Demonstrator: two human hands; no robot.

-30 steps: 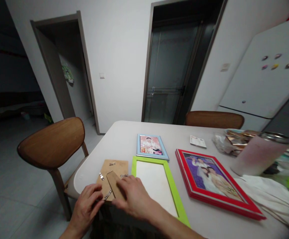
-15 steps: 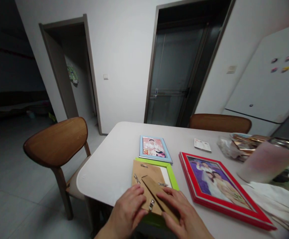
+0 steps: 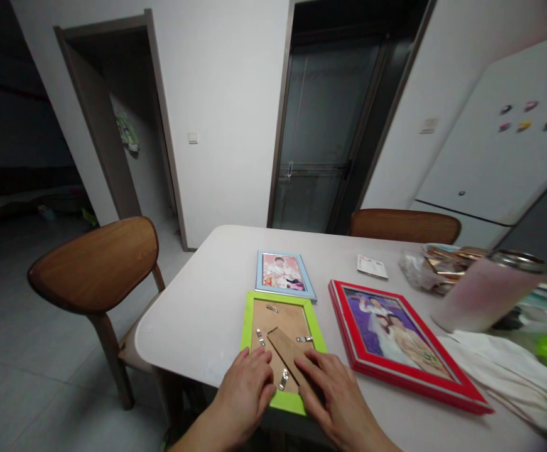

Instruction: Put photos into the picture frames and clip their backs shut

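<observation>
A green picture frame (image 3: pixel 318 333) lies face down at the table's near edge. Its brown backing board (image 3: pixel 266 323) sits inside the rim, with several metal turn clips (image 3: pixel 284 379) around it and a folding stand leg (image 3: pixel 286 350) down the middle. On the left side of the board and rim rest the fingers of my left hand (image 3: pixel 249 386), loosely spread and holding nothing. My right hand (image 3: pixel 332 392) has its fingers and thumb around the lower part of the stand leg. Both palms hide parts of the frame's sides.
A blue photo frame (image 3: pixel 309 285) lies just beyond. To the right are red photo frames (image 3: pixel 362 362), stacked, a small white card (image 3: pixel 372 267), a pink tumbler (image 3: pixel 483 295) and white cloth (image 3: pixel 503 364). Wooden chairs (image 3: pixel 98 263) stand at the left and far side.
The backing board has shifted right and down into the green frame; the white gap along its right side is gone. Both hands stay on it, and the view has turned slightly.
</observation>
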